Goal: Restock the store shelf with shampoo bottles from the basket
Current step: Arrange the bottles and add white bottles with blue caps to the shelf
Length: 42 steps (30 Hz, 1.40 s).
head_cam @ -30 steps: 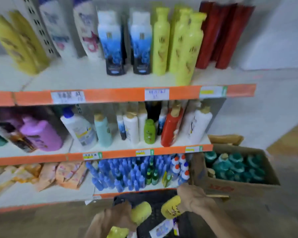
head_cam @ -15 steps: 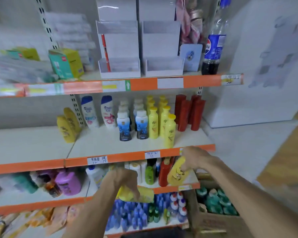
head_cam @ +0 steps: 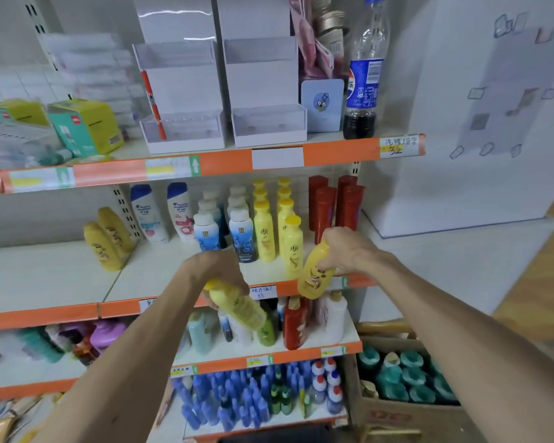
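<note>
Grip: left bottle [head_cam: 239, 306], right bottle [head_cam: 314, 276]

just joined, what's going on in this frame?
A person is restocking a store shelf, with a shampoo bottle in each hand. The left hand grips a tilted yellow bottle, and the right hand holds a second yellow bottle by its top. Both bottles are in front of the middle shelf, near the matching yellow bottles. Neither is on the shelf yet.
</note>
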Each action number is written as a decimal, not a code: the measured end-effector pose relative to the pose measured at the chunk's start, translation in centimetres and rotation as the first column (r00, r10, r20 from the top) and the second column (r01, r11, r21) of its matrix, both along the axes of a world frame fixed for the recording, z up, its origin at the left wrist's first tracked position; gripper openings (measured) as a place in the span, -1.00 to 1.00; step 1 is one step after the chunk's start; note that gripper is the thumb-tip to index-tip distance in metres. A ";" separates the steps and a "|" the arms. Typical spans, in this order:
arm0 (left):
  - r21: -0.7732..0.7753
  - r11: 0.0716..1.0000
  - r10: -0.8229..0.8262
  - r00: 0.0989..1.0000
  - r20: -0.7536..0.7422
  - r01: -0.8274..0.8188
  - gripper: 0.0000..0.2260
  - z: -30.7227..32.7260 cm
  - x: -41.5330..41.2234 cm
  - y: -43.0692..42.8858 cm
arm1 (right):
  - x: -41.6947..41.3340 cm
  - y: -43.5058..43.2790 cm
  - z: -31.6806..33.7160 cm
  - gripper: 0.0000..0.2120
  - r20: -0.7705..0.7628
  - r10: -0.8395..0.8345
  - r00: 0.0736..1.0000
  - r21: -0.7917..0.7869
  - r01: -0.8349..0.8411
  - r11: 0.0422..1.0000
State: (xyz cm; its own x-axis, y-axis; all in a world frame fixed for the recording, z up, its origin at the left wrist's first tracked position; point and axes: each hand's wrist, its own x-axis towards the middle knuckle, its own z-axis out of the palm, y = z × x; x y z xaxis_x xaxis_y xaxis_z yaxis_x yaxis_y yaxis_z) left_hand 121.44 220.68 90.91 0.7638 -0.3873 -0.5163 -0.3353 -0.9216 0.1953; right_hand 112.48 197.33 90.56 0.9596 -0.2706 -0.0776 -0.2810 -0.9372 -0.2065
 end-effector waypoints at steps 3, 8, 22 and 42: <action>-0.109 0.994 0.026 1.000 -0.001 -0.026 -0.66 0.6 1.0 -0.6 | 0.7 -1.0 -0.8 -0.66 -0.014 0.016 1.000 -0.004 -0.017 1.000; -0.336 0.919 0.186 0.978 -0.091 -0.206 -0.74 0.5 2.4 -2.0 | 1.7 -1.8 -2.2 -0.67 -0.044 0.018 0.999 0.026 -0.017 1.000; -0.252 0.968 0.117 0.877 0.465 0.005 -0.60 0.1 7.6 -6.6 | 3.9 -3.9 -3.4 -0.70 -0.070 -0.028 0.997 0.079 0.034 0.996; -0.314 0.949 0.196 0.830 0.522 -0.026 -0.67 -4.3 9.1 -8.7 | 7.8 -3.0 -1.9 -0.56 -0.032 -0.020 0.999 0.015 0.021 1.000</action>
